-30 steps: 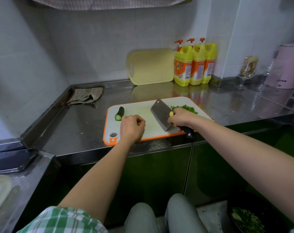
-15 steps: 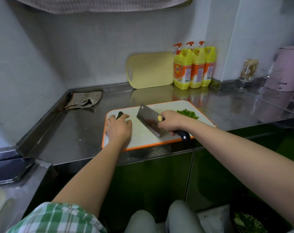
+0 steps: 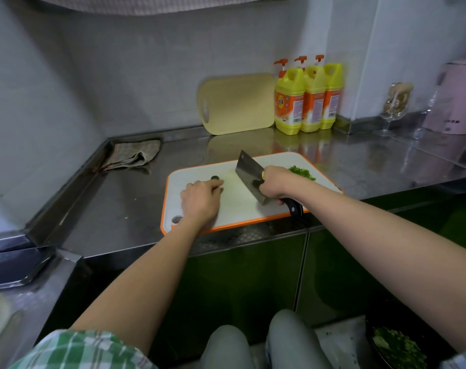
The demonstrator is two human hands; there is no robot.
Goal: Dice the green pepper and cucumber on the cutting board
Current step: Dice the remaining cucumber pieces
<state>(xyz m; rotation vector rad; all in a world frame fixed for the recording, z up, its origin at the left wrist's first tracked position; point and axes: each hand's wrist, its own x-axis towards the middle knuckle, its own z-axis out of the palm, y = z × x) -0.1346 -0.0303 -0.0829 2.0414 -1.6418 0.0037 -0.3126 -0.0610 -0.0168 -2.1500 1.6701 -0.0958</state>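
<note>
- head view: the cutting board (image 3: 240, 209) lies on the steel counter (image 3: 120, 209), at its near edge.
- the left hand (image 3: 200, 199) curls over the cucumber (image 3: 214, 178) on the board's left half, hiding most of it.
- the right hand (image 3: 273, 182) grips the knife (image 3: 249, 173) by its handle, with the blade just right of the cucumber; the two hands are apart.
- diced green pepper (image 3: 302, 173) sits at the board's far right, behind the right hand.

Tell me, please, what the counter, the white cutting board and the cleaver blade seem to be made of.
Counter: probably stainless steel; grey, glossy, it mirrors the yellow bottles. Cutting board: likely plastic; matte white, orange rim. Cleaver blade: apparently steel; dull grey sheen.
</note>
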